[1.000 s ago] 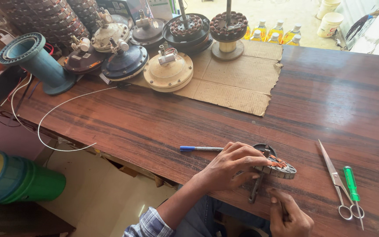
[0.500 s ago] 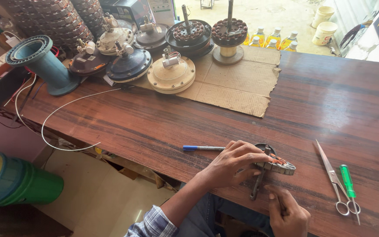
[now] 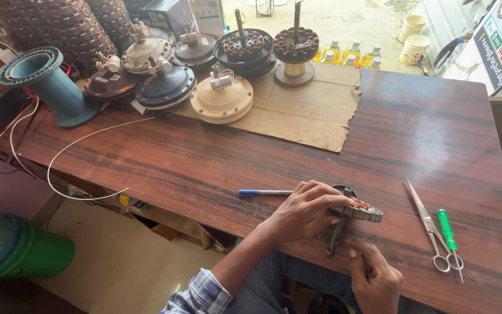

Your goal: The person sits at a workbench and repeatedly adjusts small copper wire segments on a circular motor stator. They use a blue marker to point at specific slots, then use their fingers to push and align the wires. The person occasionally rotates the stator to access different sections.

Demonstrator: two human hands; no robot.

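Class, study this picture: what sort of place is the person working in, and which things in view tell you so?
Probably a small repair workshop for ceiling fan motors. Round motor housings and wound cores crowd the far edge of the wooden bench. Scissors and a green screwdriver lie beside the left hand and right hand, which work on a small wound part.

Dark striped wooden table (image 3: 216,168), green screwdriver (image 3: 447,229), teal spool (image 3: 45,84), plaid sleeve (image 3: 201,293).

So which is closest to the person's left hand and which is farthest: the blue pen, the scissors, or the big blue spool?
From the left hand, in the head view:
1. The blue pen, lying just to its left on the table.
2. The scissors, off to the right beside the green screwdriver.
3. The big blue spool, far away at the table's back left corner.
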